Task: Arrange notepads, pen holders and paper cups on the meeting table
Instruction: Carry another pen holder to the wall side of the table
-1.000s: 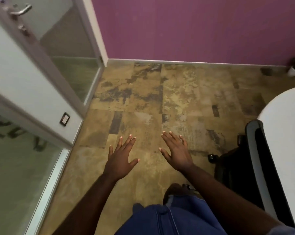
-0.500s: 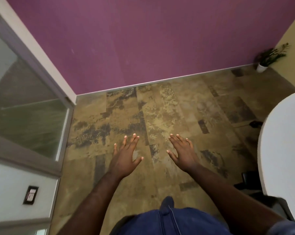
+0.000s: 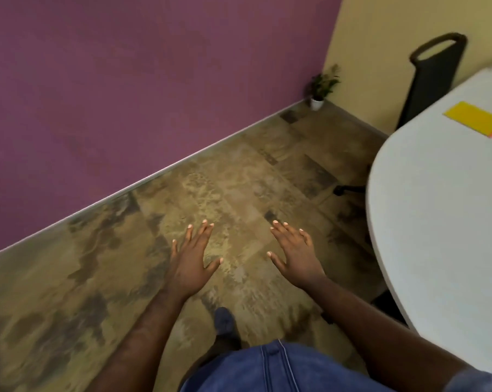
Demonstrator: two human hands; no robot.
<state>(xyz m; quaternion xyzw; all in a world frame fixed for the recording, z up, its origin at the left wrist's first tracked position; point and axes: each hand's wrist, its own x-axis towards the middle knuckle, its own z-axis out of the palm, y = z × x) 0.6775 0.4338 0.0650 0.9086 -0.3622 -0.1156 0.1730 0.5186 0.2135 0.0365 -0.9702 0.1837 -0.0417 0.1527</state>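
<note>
two hands, left [image 3: 192,265] and right [image 3: 297,258], grip wide, empty; one yellow notepad [image 3: 475,118] on table [image 3: 437,207].

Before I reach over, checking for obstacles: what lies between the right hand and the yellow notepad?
Head view: only bare floor, then bare white table surface.

Meeting table [image 3: 437,222]: cut off by the right edge.
Yellow notepad [image 3: 475,118]: corner cropped at right.
Chair [image 3: 434,77]: base hidden behind the table.
</note>
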